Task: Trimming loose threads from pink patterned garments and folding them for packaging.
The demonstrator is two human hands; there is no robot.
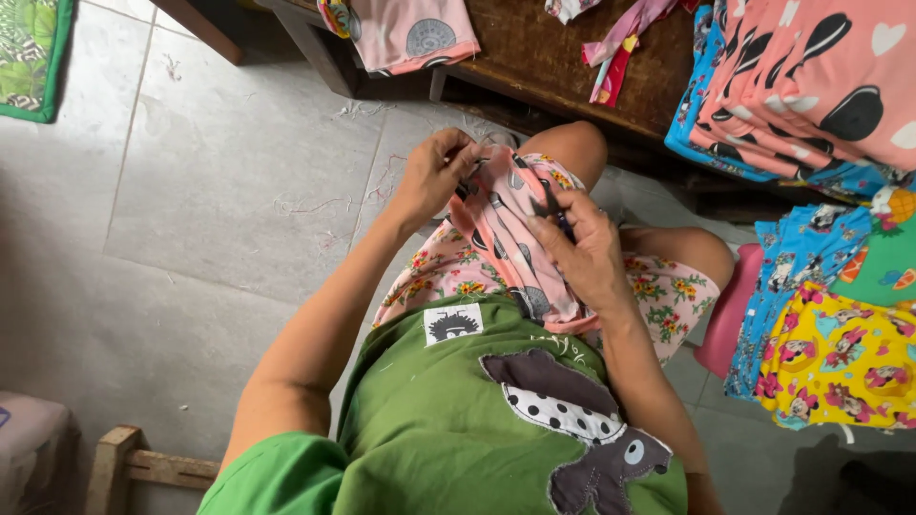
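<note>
Resting on the lap, a pink printed garment (506, 238) is kept bunched and raised toward the eyes, so that a seam can be worked close. Left hand (434, 176): pinched shut on the garment's upper edge. Right hand (587, 250): closed on its right side, a small dark tool (556, 216) apparently held; its kind cannot be told. Right of the garment: stacked printed cloth (811, 86) on a wooden surface (534, 48), partly cut off.

Garment sewing workshop, stacked printed fabric pieces (821, 76), thread scraps on tiled floor (191, 191)
</note>
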